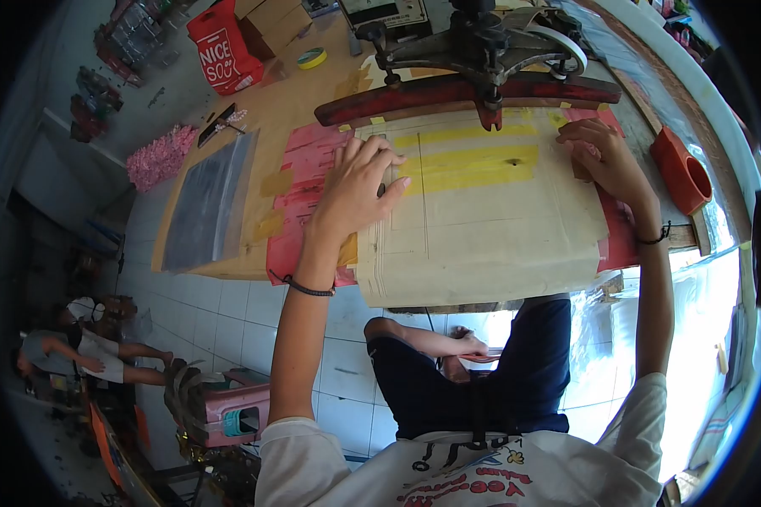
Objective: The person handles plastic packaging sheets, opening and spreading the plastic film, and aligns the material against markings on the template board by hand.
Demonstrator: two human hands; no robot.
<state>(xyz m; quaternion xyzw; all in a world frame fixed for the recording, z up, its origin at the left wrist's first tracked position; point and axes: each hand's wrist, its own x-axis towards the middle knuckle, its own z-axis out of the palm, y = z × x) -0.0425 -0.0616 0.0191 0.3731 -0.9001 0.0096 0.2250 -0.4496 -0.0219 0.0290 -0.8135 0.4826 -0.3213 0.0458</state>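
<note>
My left hand (364, 188) rests with spread fingers near the left edge of a cream sheet (499, 237) marked with yellow tape (473, 165). At the sheet's right side is my right hand (596, 152), its fingers curved over the edge beside red tape (621, 241); whatever lies under those fingers is hidden. Beyond both hands, a dark metal machine with a long red bar (397, 103) spans the sheet's far edge. Red and pink tape (304, 160) covers the surface left of my left hand.
On the wooden table (287, 93) are a clear plastic stack (207, 203), a tape roll (311, 58) and a red bag (224, 51). An orange-red container (683, 173) stands at the right. A pink stool (228, 410) and a seated person (55, 346) are at lower left.
</note>
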